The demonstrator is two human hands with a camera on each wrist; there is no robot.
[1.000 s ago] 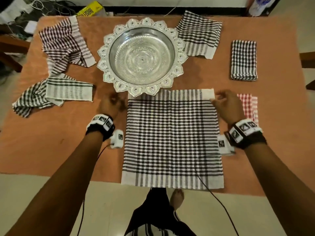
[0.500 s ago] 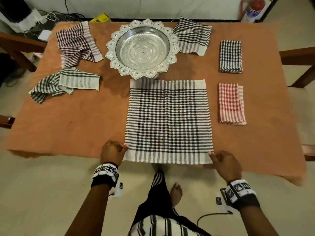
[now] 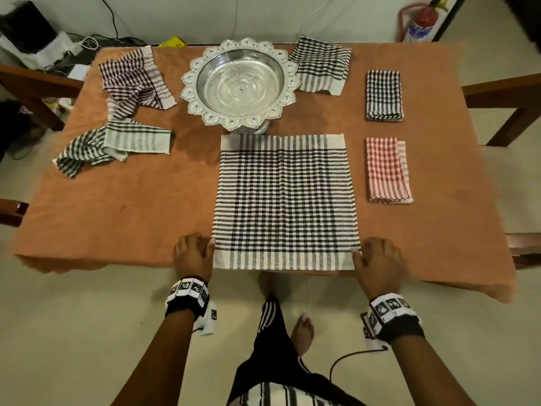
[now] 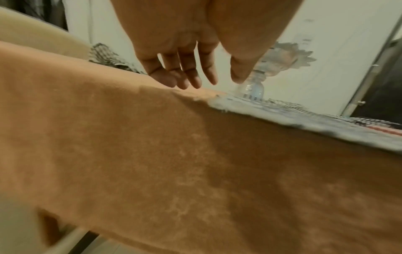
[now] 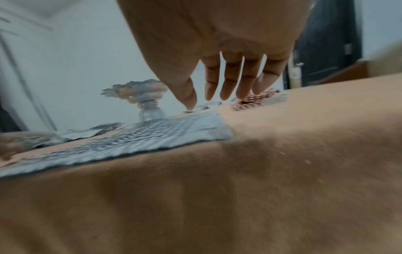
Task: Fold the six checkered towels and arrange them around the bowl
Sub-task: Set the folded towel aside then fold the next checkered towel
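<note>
A black-and-white checkered towel (image 3: 285, 200) lies spread flat in front of the silver bowl (image 3: 240, 83). My left hand (image 3: 199, 244) sits at its near left corner and my right hand (image 3: 371, 247) at its near right corner, thumbs against the towel's side edges. Both wrist views show straight, spread fingers holding nothing: left hand (image 4: 204, 80), right hand (image 5: 217, 98). A folded black towel (image 3: 383, 95) and a folded red towel (image 3: 386, 169) lie at the right. Another black towel (image 3: 320, 64) lies loosely behind the bowl's right side. Crumpled maroon (image 3: 131, 80) and green (image 3: 114, 143) towels lie at the left.
The table wears an orange cloth (image 3: 131, 215) that hangs over the near edge. Wooden chairs (image 3: 503, 95) flank both sides. A fire extinguisher (image 3: 421, 22) stands on the floor at the back right, and cables lie at the back left.
My hands came back from the towel's far corners to its near corners and now sit just beside them. The towel stays flat.
</note>
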